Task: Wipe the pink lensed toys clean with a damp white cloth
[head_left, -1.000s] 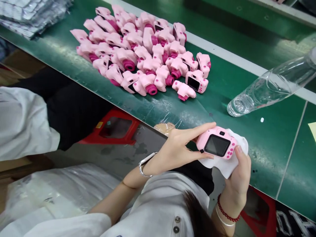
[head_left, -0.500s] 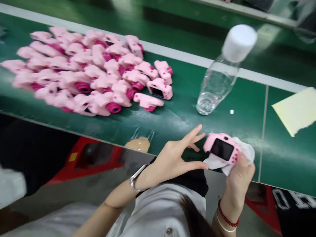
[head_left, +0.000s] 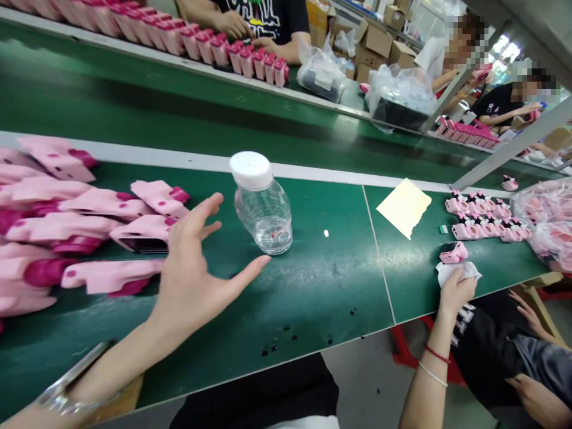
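My left hand [head_left: 190,262] is open, thumb and fingers spread, with nothing held. It hovers over the table between a heap of pink toy cameras [head_left: 89,229] and a clear bottle [head_left: 272,223] with a white cap, which stands upright. My right hand [head_left: 458,293] stretches far to the right and is closed on a white cloth [head_left: 471,271]. Just beyond its fingertips is a single pink toy camera [head_left: 453,252] with a dark screen. Whether the fingers still touch this camera, I cannot tell.
A yellow paper [head_left: 406,207] and small black bits [head_left: 268,350] lie on the green table [head_left: 330,280]. Pink camera covers [head_left: 487,220] and plastic bags [head_left: 549,223] are at the right. A person sits right; others work across. More pink cameras [head_left: 214,50] line the far ledge.
The view has swung up and right. My right hand has carried the toy camera and cloth away to the right, near the covers. My left hand has moved left, toward the heap, still open.
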Action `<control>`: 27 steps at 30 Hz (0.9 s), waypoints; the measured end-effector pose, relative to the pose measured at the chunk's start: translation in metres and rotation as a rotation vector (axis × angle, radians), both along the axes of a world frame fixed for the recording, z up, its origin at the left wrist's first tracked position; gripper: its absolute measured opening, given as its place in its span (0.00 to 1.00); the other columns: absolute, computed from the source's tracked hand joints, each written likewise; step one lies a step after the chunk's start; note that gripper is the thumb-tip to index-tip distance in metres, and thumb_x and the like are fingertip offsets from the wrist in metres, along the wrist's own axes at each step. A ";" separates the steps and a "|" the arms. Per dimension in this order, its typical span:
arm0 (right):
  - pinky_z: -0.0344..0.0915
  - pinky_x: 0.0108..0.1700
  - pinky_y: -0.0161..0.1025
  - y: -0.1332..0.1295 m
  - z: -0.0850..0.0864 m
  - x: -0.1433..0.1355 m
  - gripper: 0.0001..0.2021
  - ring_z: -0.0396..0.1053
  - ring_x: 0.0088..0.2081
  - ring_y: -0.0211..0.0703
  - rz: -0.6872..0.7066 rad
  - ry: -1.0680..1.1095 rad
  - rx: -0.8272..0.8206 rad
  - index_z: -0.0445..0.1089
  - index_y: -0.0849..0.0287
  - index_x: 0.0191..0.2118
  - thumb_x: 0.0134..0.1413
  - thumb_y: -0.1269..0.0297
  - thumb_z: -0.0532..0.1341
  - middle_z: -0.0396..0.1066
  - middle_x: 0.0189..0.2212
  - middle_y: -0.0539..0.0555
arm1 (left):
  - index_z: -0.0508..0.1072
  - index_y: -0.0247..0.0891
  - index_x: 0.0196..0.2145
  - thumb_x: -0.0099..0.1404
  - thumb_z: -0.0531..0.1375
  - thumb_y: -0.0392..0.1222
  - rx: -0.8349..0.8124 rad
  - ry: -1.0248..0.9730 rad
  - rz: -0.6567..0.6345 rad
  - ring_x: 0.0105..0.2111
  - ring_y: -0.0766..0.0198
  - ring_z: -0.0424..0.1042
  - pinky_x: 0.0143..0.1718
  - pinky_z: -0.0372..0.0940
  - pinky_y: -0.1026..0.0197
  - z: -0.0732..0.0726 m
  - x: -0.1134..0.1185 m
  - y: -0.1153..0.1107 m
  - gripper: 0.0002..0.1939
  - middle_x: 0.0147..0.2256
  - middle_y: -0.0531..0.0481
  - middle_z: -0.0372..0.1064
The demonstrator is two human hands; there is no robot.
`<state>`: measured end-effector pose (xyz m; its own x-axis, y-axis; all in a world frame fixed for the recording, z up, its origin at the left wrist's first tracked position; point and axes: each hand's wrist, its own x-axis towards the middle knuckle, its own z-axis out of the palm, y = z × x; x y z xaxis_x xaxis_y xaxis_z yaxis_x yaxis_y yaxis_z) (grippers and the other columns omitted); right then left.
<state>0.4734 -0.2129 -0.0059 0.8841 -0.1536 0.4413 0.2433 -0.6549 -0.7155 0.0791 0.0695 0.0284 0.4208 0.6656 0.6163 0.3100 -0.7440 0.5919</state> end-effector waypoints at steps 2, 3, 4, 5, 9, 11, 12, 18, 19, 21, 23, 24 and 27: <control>0.59 0.66 0.67 0.008 0.002 -0.019 0.31 0.67 0.61 0.73 0.022 -0.023 0.063 0.73 0.64 0.43 0.52 0.36 0.58 0.72 0.51 0.78 | 0.49 0.54 0.75 0.61 0.72 0.50 0.025 -0.028 -0.009 0.65 0.34 0.68 0.58 0.76 0.35 -0.006 0.011 0.011 0.52 0.70 0.43 0.60; 0.55 0.68 0.66 0.014 0.003 -0.032 0.34 0.64 0.65 0.72 0.041 -0.040 0.107 0.73 0.67 0.49 0.54 0.38 0.56 0.69 0.57 0.79 | 0.45 0.52 0.76 0.60 0.73 0.51 0.017 -0.045 -0.023 0.66 0.34 0.67 0.60 0.74 0.34 -0.009 0.018 0.016 0.56 0.70 0.40 0.60; 0.52 0.71 0.63 0.021 0.004 -0.046 0.36 0.60 0.68 0.68 0.069 -0.052 0.159 0.70 0.68 0.56 0.56 0.39 0.55 0.65 0.63 0.78 | 0.42 0.51 0.76 0.60 0.73 0.51 -0.015 -0.058 -0.039 0.67 0.35 0.66 0.62 0.71 0.33 -0.012 0.025 0.020 0.58 0.70 0.37 0.60; 0.51 0.72 0.60 0.029 0.004 -0.061 0.38 0.58 0.70 0.64 0.107 -0.050 0.216 0.66 0.68 0.62 0.58 0.40 0.54 0.61 0.67 0.74 | 0.41 0.49 0.76 0.59 0.73 0.51 -0.065 -0.065 -0.053 0.67 0.36 0.66 0.63 0.70 0.33 -0.014 0.032 0.024 0.60 0.69 0.35 0.62; 0.63 0.67 0.58 0.074 0.001 -0.121 0.34 0.70 0.62 0.59 0.336 0.201 0.455 0.72 0.66 0.57 0.57 0.41 0.57 0.74 0.57 0.66 | 0.51 0.43 0.71 0.60 0.72 0.47 -0.291 -0.078 -0.126 0.59 0.44 0.76 0.59 0.73 0.40 -0.016 0.056 0.030 0.49 0.58 0.36 0.75; 0.71 0.60 0.57 0.096 0.002 -0.148 0.29 0.77 0.53 0.59 0.499 0.410 0.535 0.78 0.65 0.48 0.54 0.42 0.61 0.80 0.47 0.64 | 0.59 0.41 0.66 0.61 0.71 0.47 -0.278 -0.078 -0.151 0.54 0.48 0.80 0.56 0.75 0.44 -0.014 0.059 0.028 0.41 0.53 0.39 0.79; 0.72 0.59 0.56 0.105 0.004 -0.160 0.27 0.78 0.51 0.58 0.588 0.532 0.583 0.79 0.64 0.45 0.53 0.42 0.62 0.81 0.44 0.63 | 0.62 0.41 0.65 0.61 0.71 0.46 -0.225 -0.062 -0.159 0.53 0.49 0.80 0.55 0.76 0.45 -0.013 0.058 0.026 0.38 0.52 0.40 0.79; 0.67 0.66 0.58 0.129 0.029 -0.214 0.23 0.73 0.60 0.59 0.849 1.261 0.988 0.80 0.60 0.46 0.55 0.45 0.64 0.81 0.47 0.61 | 0.72 0.52 0.59 0.66 0.59 0.28 0.365 0.198 -0.143 0.56 0.51 0.77 0.60 0.71 0.43 -0.016 0.032 0.025 0.28 0.54 0.47 0.79; 0.66 0.66 0.59 0.129 0.032 -0.219 0.23 0.72 0.61 0.59 0.845 1.301 0.992 0.80 0.60 0.46 0.56 0.46 0.63 0.81 0.47 0.61 | 0.73 0.54 0.59 0.66 0.58 0.26 0.415 0.230 -0.125 0.56 0.52 0.77 0.60 0.70 0.43 -0.017 0.028 0.027 0.29 0.54 0.49 0.79; 0.65 0.68 0.60 0.128 0.034 -0.227 0.23 0.71 0.63 0.60 0.823 1.349 0.990 0.80 0.60 0.47 0.56 0.46 0.63 0.81 0.47 0.61 | 0.74 0.58 0.58 0.67 0.57 0.25 0.457 0.254 -0.121 0.58 0.52 0.76 0.61 0.70 0.43 -0.020 0.022 0.033 0.31 0.56 0.51 0.78; 0.64 0.69 0.61 0.126 0.032 -0.230 0.23 0.71 0.63 0.60 0.801 1.361 0.988 0.80 0.59 0.46 0.55 0.46 0.64 0.81 0.48 0.61 | 0.74 0.59 0.59 0.69 0.55 0.24 0.463 0.242 -0.137 0.59 0.53 0.75 0.62 0.68 0.43 -0.020 0.018 0.039 0.31 0.56 0.51 0.78; 0.63 0.69 0.61 0.125 0.030 -0.230 0.22 0.71 0.63 0.60 0.795 1.359 0.984 0.80 0.59 0.46 0.55 0.46 0.64 0.81 0.48 0.61 | 0.74 0.59 0.59 0.70 0.53 0.24 0.469 0.241 -0.144 0.59 0.53 0.75 0.63 0.67 0.43 -0.020 0.018 0.042 0.31 0.56 0.51 0.78; 0.64 0.68 0.62 0.124 0.021 -0.227 0.22 0.73 0.61 0.59 0.838 1.310 0.938 0.79 0.58 0.45 0.56 0.45 0.64 0.81 0.48 0.60 | 0.75 0.54 0.58 0.72 0.50 0.23 0.522 0.289 -0.146 0.59 0.56 0.75 0.63 0.67 0.45 -0.016 0.017 0.048 0.30 0.56 0.50 0.79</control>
<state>0.2468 -0.0884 0.0153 0.5156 0.7044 -0.4878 -0.7010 0.0194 -0.7129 0.0963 0.1176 0.0123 0.6841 0.2290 0.6925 0.2764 -0.9600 0.0445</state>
